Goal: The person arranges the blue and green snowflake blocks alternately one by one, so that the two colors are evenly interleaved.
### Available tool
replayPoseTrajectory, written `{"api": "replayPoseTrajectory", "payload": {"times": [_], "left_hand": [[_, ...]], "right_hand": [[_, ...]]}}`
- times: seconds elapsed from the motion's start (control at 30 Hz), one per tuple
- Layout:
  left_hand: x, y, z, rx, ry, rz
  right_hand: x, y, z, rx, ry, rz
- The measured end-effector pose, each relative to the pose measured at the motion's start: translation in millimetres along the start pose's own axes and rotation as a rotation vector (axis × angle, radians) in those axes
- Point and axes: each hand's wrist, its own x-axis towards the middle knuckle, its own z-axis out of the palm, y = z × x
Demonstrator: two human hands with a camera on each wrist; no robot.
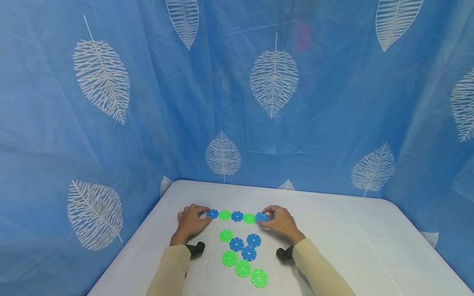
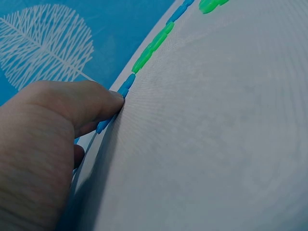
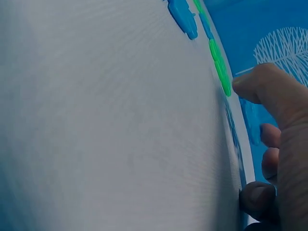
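A row of notched plastic discs runs across the table in the head view, blue and green by turns. At its left end my left hand (image 1: 191,222) pinches a blue disc (image 1: 212,213) between thumb and forefinger, at the table surface. My right hand (image 1: 280,222) holds another blue disc (image 1: 261,217) at the row's right end. That disc (image 3: 250,120) looks raised off the cloth in the right wrist view. Between the hands lie a green disc (image 1: 224,215), a blue disc (image 1: 237,216) and a green disc (image 1: 249,218).
Nearer the front, several loose discs lie flat, among them a blue disc (image 1: 249,253) and a green disc (image 1: 259,278). A white cloth covers the table (image 1: 355,238). Blue leaf-print curtains (image 1: 237,102) enclose its back and sides. Each wrist carries a black device (image 1: 285,254).
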Motion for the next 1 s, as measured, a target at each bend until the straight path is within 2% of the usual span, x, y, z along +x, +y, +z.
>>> {"api": "replayPoseTrajectory", "payload": {"times": [0.43,1.0], "left_hand": [[2.6,0.4,1.7,0.021,-0.003,-0.001],[1.5,-0.3,1.0,0.008,-0.004,-0.001]], "right_hand": [[1.9,-2.7,-3.8,-0.063,-0.080,0.018],[2.0,-0.9,-4.0,0.007,-0.122,0.099]]}}
